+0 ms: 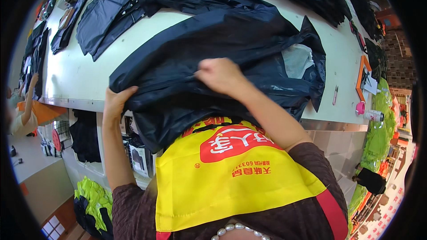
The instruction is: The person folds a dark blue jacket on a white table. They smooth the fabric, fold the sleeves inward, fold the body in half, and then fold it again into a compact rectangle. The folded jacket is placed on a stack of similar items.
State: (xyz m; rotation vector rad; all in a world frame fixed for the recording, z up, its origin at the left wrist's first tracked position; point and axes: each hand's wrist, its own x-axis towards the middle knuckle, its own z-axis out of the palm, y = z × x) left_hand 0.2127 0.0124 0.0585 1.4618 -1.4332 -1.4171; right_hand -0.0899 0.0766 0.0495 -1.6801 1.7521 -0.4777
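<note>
A dark navy waterproof garment [178, 44] with a slight sheen is spread in front of me, its near part hanging over the table edge against my yellow apron [191, 186]. At its left end my left hand [119, 100] grips the fabric, thumb on top and the other fingers underneath. Above the middle of the cloth my right hand [220, 75] is closed in a fist along a seam line; what its fingers pinch is too small to make out. Toward the right, a pale mesh lining [298, 61] shows through an opening in the garment.
More dark garments [109, 13] lie on the white table [91, 80] at the far left and far right. Right of my work are a pen [335, 95], an orange frame [362, 78], a pink tape roll [360, 107] and a small bottle [373, 115]. Another person's arm [30, 98] shows at far left.
</note>
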